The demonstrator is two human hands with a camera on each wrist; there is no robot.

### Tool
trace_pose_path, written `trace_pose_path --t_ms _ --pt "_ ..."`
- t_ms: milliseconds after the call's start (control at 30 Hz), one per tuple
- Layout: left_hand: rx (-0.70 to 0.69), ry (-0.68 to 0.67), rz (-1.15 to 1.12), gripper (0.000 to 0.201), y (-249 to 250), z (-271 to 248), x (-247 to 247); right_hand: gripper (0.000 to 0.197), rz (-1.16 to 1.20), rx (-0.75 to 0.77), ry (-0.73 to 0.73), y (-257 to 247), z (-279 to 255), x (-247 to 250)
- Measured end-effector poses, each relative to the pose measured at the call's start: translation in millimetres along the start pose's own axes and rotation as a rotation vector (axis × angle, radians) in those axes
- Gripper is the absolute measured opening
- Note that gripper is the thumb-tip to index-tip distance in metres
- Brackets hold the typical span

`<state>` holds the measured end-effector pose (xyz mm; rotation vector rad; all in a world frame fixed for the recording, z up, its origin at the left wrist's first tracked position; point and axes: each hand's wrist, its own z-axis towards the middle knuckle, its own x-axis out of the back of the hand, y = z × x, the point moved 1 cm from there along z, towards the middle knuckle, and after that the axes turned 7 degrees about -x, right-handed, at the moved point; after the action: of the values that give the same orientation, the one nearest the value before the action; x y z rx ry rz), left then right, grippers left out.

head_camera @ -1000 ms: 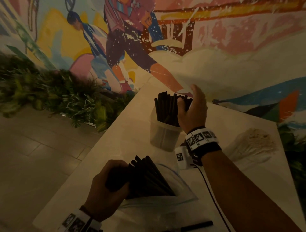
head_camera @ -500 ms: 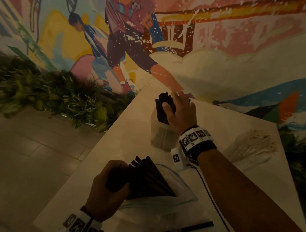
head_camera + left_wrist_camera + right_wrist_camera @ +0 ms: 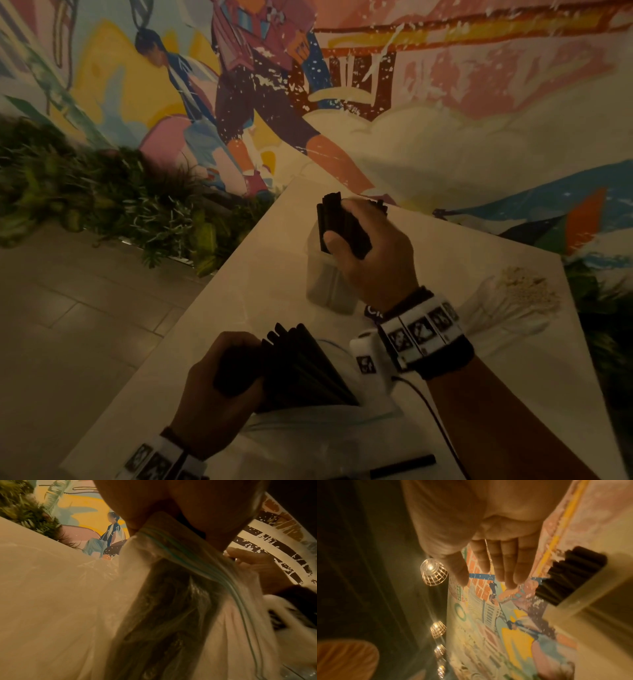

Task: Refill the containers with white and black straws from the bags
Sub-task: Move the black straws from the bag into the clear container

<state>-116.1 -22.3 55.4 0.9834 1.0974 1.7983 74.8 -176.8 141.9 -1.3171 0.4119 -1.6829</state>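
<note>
At my twelve o'clock the tub (image 3: 327, 287) crammed with black straws (image 3: 330, 219) blocks the way. Bare tabletop (image 3: 246, 308) lies open at ten. The bag (image 3: 308, 435) crowds six, white straws (image 3: 513, 301) sit at two, a pen (image 3: 404, 466) lies nearest me.

left grip (image 3: 219, 383) curled, right grip (image 3: 373, 260) fingers extended

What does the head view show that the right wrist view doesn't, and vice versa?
Only head: the left hand gripping a black straw bundle at the zip bag, the white straws, a black pen. Only right wrist: hanging wire lamps, and straight fingers seen from the palm side. Both: the right hand, the plastic container of black straws, the mural.
</note>
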Motion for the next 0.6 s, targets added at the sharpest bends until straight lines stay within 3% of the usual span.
trace_pose_path --t_ms 67,167,367,467,600 --pt "-0.012 -0.009 0.002 0.033 1.7 1.3 -0.1 0.054 0.188 -0.16 -0.192 -9.9 -21.3 9.3" --pt "-0.04 -0.051 0.045 0.032 4.9 5.1 -0.1 0.06 0.303 -0.232 -0.417 -11.5 -52.7 18.4" --pt "-0.072 -0.1 0.1 0.038 10.5 7.6 -1.5 0.101 0.171 -0.264 -0.724 2.9 -101.1 7.4" --pt "-0.055 -0.12 0.082 0.041 10.6 8.6 -5.5 0.109 0.118 -0.25 -0.769 7.6 -116.3 -6.0" --pt "-0.027 -0.175 -0.015 0.066 15.3 9.4 -8.1 0.094 0.171 -0.252 -0.659 9.8 -125.2 -14.2"
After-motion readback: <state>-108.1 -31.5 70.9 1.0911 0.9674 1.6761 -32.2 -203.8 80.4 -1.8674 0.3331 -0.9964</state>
